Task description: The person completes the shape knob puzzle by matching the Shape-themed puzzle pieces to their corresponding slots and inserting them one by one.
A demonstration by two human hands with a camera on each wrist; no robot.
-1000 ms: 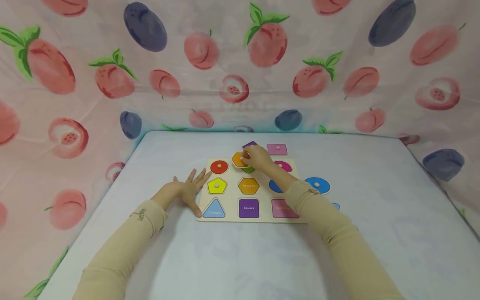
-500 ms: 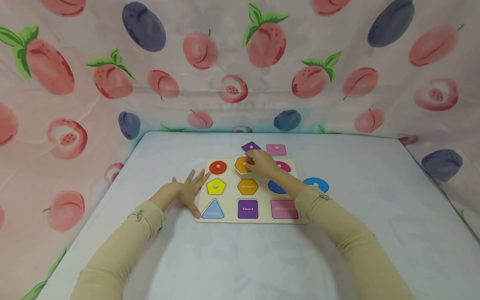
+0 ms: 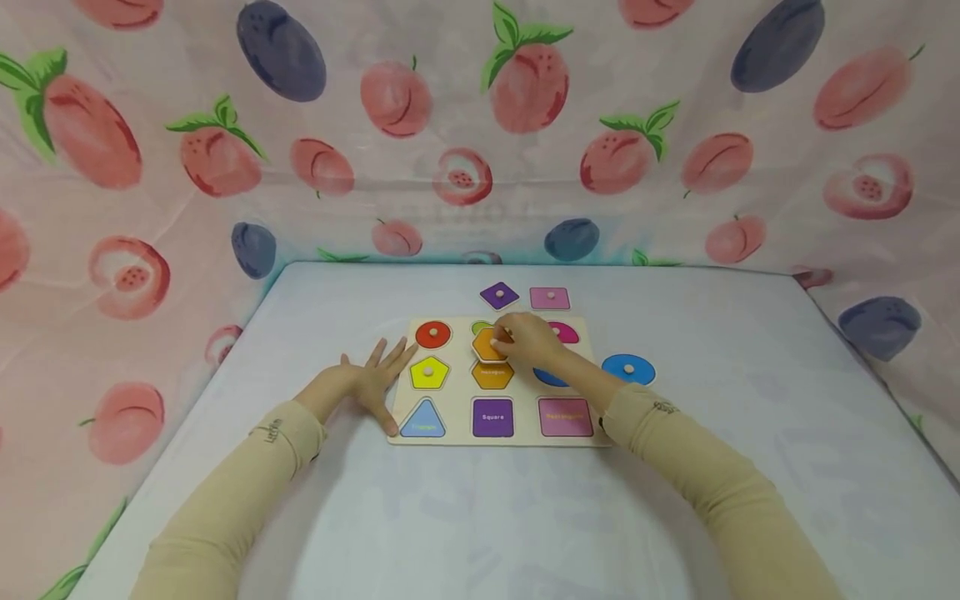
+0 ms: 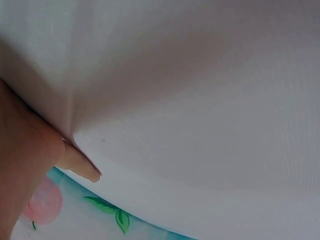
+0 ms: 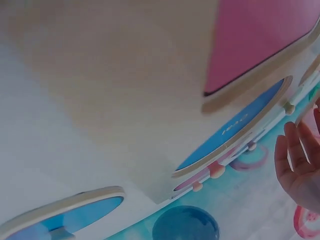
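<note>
My right hand (image 3: 527,337) pinches the knob of an orange hexagon puzzle piece (image 3: 486,345). That piece overlaps the far part of the orange hexagon recess (image 3: 492,381) in a cream shape-puzzle board (image 3: 456,417). In the right wrist view, the right hand (image 5: 300,167) shows at the right edge, its fingers bent. With fingers spread, my left hand (image 3: 365,389) rests at the board's left edge, thumb by the near left corner. Only part of the left hand (image 4: 30,155) shows in the left wrist view. A red circle (image 3: 433,335) and a yellow pentagon (image 3: 429,372) sit in the board.
Behind the board lie a purple knobbed piece (image 3: 499,295) and a pink rectangle piece (image 3: 551,298). A blue oval piece (image 3: 628,369) is to its right. Triangle (image 3: 423,422), square (image 3: 492,417) and rectangle (image 3: 566,417) recesses line the near row. Fruit-printed cloth (image 3: 465,217) rises behind the table.
My right hand has brought the orange hexagon piece nearer, from over the far row onto the hexagon recess's edge. More of the purple piece and the green one shows. The left hand stays put.
</note>
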